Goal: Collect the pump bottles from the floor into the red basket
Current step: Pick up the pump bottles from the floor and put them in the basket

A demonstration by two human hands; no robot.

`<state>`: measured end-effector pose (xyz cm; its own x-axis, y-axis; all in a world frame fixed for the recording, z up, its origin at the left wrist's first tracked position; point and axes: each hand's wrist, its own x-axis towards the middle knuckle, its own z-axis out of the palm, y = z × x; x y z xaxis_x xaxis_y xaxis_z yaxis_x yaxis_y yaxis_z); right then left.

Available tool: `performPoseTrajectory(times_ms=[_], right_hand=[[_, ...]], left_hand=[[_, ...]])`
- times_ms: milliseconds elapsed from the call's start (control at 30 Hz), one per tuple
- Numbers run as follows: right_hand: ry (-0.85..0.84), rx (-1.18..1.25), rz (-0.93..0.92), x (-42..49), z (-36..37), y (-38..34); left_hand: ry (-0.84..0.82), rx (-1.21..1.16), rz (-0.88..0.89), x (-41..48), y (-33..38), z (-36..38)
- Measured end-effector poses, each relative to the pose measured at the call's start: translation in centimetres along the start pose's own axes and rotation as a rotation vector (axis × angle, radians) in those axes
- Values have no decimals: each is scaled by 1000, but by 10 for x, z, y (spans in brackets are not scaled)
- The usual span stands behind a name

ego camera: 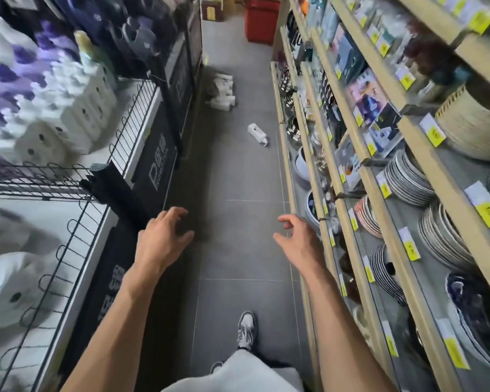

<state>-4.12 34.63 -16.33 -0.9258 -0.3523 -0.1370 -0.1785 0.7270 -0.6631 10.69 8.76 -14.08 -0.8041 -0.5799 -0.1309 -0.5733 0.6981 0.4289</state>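
At the top centre of the frame, at the far end of the aisle, stands the one red basket [261, 19], upright on the grey tiled floor [238, 239]. From this angle its inside is not visible, so what it holds cannot be told. In the upper left, a black wire bin [68, 176] holds rows of white bottles with purple caps [40, 89], too blurred to count. On the right-hand shelving [379, 176] a woven basket [473, 125] sits at the right edge, and stacks of plates [408, 176] fill the shelves below it.

The pump bottles are white, with flat rectangular bodies and a small dark mark on the face. One lone pump bottle [257, 133] lies on its side in the centre of the frame, its pump head pointing toward the lower right, near the foot of the shelving. A pile of pump bottles [222, 91] lies further up the aisle, against the left display and well short of the red basket. It holds several, but blur hides the exact number.

In the lower half, two bare forearms reach forward over the floor. The left hand [161, 239] is empty, with fingers apart and loosely bent. The right hand [297, 241] is also empty, its fingers relaxed and slightly curled. One grey sneaker [246, 329] shows at the bottom centre.
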Motion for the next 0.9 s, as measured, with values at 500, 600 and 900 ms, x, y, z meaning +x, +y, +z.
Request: performPoseTrajectory(times_ms=[500,600,900], right_hand=[[-21,109,-32,179,-11,-29],[-45,95,-26,211,-2,-40],[133,104,-67,292,6,-85]], left_hand=[[39,35,-25,142,53,-11],[23,55,-16,176,55,-10],[3,3,39,306,41,-33]])
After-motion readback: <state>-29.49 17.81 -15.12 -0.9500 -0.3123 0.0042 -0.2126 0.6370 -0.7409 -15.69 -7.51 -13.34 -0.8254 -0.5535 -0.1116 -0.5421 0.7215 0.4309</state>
